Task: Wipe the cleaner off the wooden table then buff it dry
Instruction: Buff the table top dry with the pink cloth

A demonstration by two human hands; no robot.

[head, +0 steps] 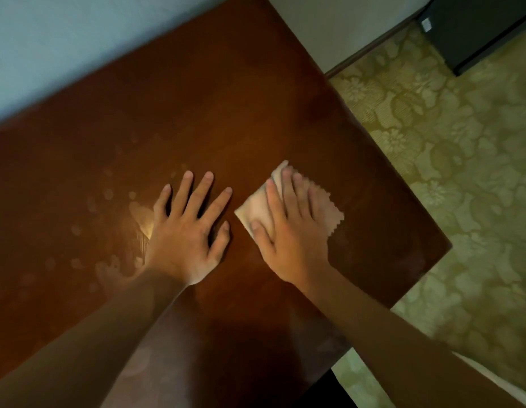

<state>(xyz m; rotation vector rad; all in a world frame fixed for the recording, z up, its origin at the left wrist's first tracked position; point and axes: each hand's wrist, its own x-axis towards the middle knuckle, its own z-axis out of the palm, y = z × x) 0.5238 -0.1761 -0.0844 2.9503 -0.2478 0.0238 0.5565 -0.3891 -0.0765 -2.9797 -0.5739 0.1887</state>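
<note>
So the right hand (pixel 288 228) is pressed flat on top of a small pale cloth (pixel 257 206), palm down, fingers spread across it and the thumb lying along its near-left edge. It's not really pinching or bunching the fabric, more pinning it down against the wood with an open palm. The cloth looks folded, creamy white, with a zigzag pinked edge poking out at about 3 o'clock from under the hand, and one corner sticking out toward 12.

The left hand (pixel 186 231) is empty, fingers splayed wide, resting flat on the bare wooden table (pixel 197 98) just at 9 o'clock of the cloth. Its thumb tip is near the cloth's left corner, but not touching as far as I can tell.

The table is a dark reddish-brown slab filling most of the view, sitting at an angle. Out at 9 o'clock from the left hand there's a scatter of pale droplets and smears (pixel 108 194), plus a shinier wet patch right beside the pinky side. The wood around the cloth, over toward 3 o'clock, looks more even and matte.

Past the table edge on the right is green floral-patterned floor covering (pixel 447 157), and a dark cabinet (pixel 476 30) sits way up at 1 o'clock. A pale wall (pixel 64 39) runs along the far edge at 11.
</note>
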